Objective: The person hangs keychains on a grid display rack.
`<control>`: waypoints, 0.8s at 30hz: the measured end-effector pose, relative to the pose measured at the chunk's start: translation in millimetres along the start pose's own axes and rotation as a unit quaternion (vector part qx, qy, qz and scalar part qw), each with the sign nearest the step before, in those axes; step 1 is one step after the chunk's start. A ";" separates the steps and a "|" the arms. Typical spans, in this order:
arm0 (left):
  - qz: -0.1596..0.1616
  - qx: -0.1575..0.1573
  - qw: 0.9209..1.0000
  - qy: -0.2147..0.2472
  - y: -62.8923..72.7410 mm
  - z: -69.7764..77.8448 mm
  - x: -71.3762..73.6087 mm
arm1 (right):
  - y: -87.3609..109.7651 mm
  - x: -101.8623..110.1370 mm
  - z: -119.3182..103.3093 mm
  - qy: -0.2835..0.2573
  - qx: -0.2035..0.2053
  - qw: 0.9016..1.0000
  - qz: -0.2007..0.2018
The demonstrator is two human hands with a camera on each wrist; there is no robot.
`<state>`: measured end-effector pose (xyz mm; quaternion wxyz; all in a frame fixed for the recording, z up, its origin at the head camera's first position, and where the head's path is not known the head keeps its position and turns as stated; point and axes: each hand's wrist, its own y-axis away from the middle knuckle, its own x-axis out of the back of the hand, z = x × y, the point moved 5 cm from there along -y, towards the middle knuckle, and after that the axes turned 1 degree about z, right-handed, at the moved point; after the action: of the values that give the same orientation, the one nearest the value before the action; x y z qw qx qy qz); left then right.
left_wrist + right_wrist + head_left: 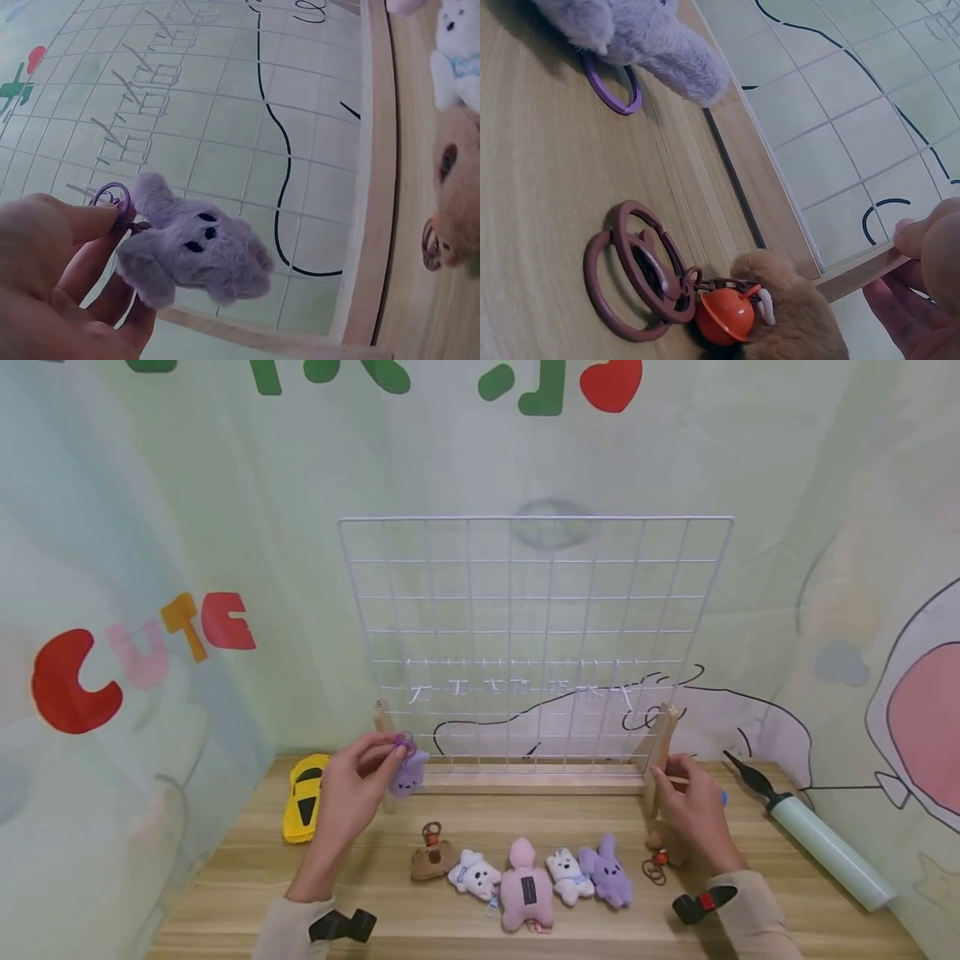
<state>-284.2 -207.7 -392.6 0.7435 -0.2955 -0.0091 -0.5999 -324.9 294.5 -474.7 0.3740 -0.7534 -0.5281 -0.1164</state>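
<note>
A table (pixel 352 918) holds a wire rack (pixel 551 631). Right of the rack lies a pump (pixel 832 852). The rack's right wooden post (pixel 661 756) is pinched between the thumb and fingers of the right hand (pixel 693 806). Left of the rack sits a yellow car (pixel 303 797). In front of the rack's left end, the left hand (pixel 358 789) pinches a purple toy (pixel 408 778) by its ring (pixel 127 196).

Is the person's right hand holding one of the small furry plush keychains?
No, the right hand grips the pale wooden stand that supports the white wire grid.
</note>
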 end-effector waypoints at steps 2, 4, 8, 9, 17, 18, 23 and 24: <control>0.007 0.003 1.000 0.018 -2.3 2.7 -1.8 | 0.2 -0.5 -0.4 0.001 0.000 1.000 -0.001; 0.014 0.002 0.999 0.034 -5.2 5.6 -4.1 | 0.1 -0.4 -0.3 0.000 -0.001 1.000 -0.002; 0.035 -0.001 0.997 0.063 -9.8 11.1 -8.1 | 0.5 -0.3 -0.2 0.002 -0.003 1.000 -0.005; 0.041 0.001 0.997 0.066 -10.6 12.0 -8.7 | 0.6 -0.5 0.0 0.003 -0.003 1.000 -0.006; 0.075 0.006 0.993 0.088 -17.2 18.3 -10.9 | 1.1 -2.3 1.6 0.008 0.000 1.000 -0.002; 0.078 0.006 0.993 0.090 -18.0 18.4 -11.1 | 1.0 -2.3 1.7 0.008 0.003 1.000 0.000; 0.085 0.014 0.992 0.090 -19.0 17.9 -12.4 | 0.1 -1.7 2.0 0.008 0.007 1.000 0.005; 0.086 0.016 0.992 0.091 -19.3 17.5 -12.7 | 0.2 -1.5 1.8 0.008 0.007 1.000 0.004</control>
<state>-299.1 -190.6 -374.6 0.7948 -0.2276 0.0747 -0.5576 -325.7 294.7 -476.9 0.3838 -0.7522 -0.5226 -0.1173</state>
